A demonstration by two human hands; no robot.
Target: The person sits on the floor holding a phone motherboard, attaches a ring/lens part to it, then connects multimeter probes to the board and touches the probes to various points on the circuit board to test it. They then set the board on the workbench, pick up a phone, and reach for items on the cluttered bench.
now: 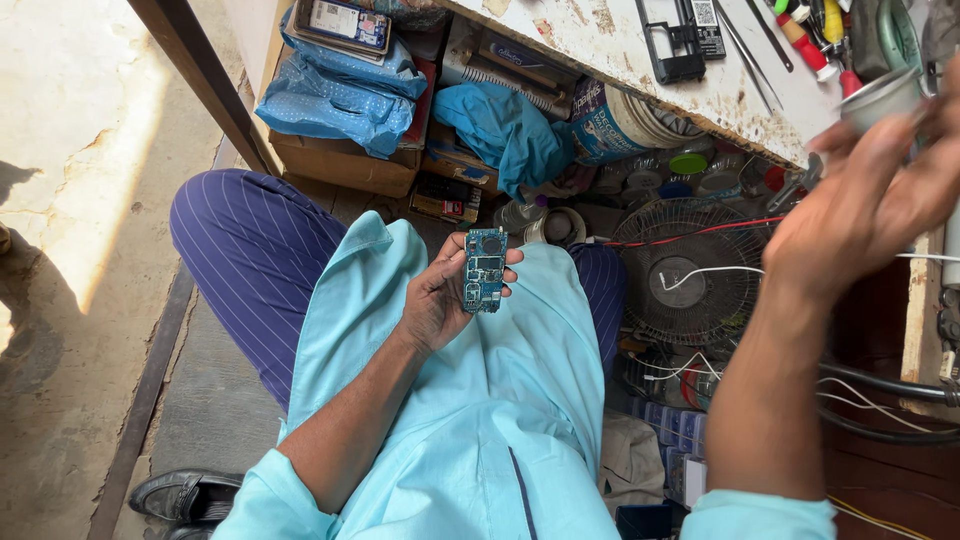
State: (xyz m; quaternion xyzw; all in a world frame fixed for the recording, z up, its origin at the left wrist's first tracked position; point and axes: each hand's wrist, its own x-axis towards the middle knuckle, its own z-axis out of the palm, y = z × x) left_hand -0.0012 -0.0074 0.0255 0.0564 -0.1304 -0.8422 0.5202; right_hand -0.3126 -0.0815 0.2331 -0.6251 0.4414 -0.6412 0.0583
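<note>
The left hand (440, 300) holds a blue circuit board (485, 270) upright over the lap, grip narrow on its edges. At two o'clock, the blurred right hand (860, 200) grasps a small grey cup (880, 98) beside the bench (620, 40). Best kept level, I judge.

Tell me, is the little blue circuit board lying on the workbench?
No, the blue circuit board is held in the left hand above the person's lap, below the workbench.
</note>
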